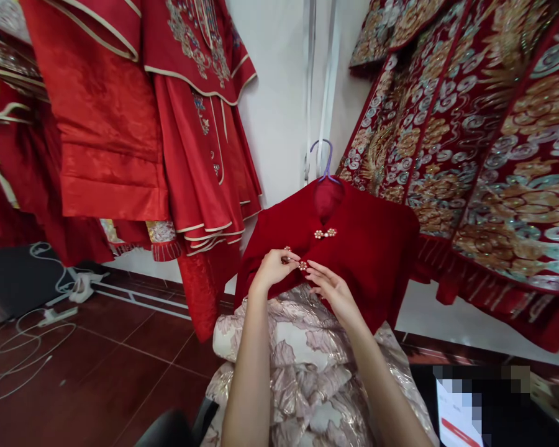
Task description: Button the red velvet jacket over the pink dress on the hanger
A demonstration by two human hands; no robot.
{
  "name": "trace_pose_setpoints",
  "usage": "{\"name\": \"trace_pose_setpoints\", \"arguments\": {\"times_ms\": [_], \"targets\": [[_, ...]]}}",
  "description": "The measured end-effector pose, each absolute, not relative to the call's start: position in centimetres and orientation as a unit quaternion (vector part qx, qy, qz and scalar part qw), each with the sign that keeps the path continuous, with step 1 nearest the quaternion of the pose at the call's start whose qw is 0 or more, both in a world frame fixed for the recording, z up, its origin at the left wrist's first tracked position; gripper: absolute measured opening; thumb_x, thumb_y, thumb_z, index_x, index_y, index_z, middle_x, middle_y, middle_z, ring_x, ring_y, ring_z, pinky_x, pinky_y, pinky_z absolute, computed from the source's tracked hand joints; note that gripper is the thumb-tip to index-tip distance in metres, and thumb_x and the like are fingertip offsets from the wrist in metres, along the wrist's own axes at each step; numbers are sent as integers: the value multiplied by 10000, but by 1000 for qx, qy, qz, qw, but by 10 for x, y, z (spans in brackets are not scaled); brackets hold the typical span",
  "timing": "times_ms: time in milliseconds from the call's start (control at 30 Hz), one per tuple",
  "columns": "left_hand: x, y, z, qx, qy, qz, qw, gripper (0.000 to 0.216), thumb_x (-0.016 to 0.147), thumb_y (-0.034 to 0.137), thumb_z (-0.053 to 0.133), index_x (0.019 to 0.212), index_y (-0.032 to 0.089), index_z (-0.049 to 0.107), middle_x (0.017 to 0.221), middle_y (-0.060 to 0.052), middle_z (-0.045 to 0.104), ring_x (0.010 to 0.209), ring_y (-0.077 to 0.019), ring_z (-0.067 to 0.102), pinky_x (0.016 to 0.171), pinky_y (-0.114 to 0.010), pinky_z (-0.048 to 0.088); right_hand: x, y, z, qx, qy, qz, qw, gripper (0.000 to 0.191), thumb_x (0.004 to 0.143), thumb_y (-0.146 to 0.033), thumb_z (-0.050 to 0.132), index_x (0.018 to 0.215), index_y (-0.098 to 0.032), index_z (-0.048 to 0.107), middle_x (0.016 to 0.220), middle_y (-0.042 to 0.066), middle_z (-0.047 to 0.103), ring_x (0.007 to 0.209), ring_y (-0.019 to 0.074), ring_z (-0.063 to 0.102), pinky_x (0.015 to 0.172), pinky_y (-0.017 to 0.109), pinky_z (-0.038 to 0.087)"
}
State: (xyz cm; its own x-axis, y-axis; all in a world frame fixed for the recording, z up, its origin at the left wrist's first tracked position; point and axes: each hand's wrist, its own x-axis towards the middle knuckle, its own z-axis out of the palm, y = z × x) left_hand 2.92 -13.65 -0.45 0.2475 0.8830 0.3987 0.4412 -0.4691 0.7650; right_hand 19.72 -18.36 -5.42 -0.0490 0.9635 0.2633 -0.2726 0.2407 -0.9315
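A dark red velvet jacket [368, 254] hangs in front of me on a purple hanger [327, 161]. At its collar a pearl-beaded frog button [325, 234] is fastened across the front opening. Lower on the chest, my left hand [276, 271] pinches one side of a second pearl frog button [303, 266]. My right hand [334, 290] holds the flower-shaped end of that same fastener between thumb and fingertips. The fingers partly hide the fastener, so I cannot tell whether its halves are joined. Below both hands, pale floral fabric [298, 347] lies bunched over my lap.
Red embroidered garments [200, 149] hang at the left, and a heavily embroidered red one [484, 155] at the right. White cables and a power strip [58, 315] lie on the tiled floor [121, 372]. A lit phone screen [454, 410] shows at the lower right.
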Motion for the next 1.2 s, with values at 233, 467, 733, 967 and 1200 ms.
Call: {"name": "trace_pose_setpoints", "arguments": {"times_ms": [233, 467, 733, 967, 1200], "targets": [[29, -136, -6, 711, 416, 483, 297, 178, 738, 213, 631, 855, 124, 732, 878, -86, 731, 798, -166, 657, 777, -267, 488, 185, -161, -58, -376, -602, 337, 618, 395, 717, -456, 715, 991, -188, 618, 940, 79, 677, 885, 197, 641, 719, 315, 555], [25, -134, -6, 676, 396, 535, 315, 285, 827, 344, 561, 909, 123, 721, 847, -72, 723, 802, -158, 652, 800, -261, 481, 174, -145, -48, -389, -615, 261, 634, 355, 747, -518, 669, 882, -199, 594, 833, 60, 668, 804, 192, 650, 688, 303, 554], [19, -119, -12, 618, 422, 595, 293, 401, 896, 448, 435, 896, 126, 675, 714, -56, 682, 711, -148, 647, 731, -253, 484, 163, -146, -35, -395, -622, 252, 627, 333, 755, -498, 668, 885, -198, 606, 825, 58, 677, 754, 184, 651, 668, 289, 539], [17, -114, -14, 611, 442, 582, 302, 408, 880, 461, 459, 811, 128, 684, 776, -91, 710, 721, -157, 661, 761, -280, 495, 164, -143, -38, -396, -615, 268, 627, 359, 754, -517, 660, 916, -201, 611, 829, 58, 680, 750, 186, 651, 668, 305, 551], [18, -115, -15, 638, 444, 559, 288, 258, 865, 298, 484, 848, 140, 687, 859, -90, 730, 796, -155, 677, 801, -274, 495, 168, -138, -46, -416, -618, 252, 617, 328, 760, -486, 661, 917, -202, 609, 812, 52, 676, 732, 184, 648, 696, 325, 549]]}}
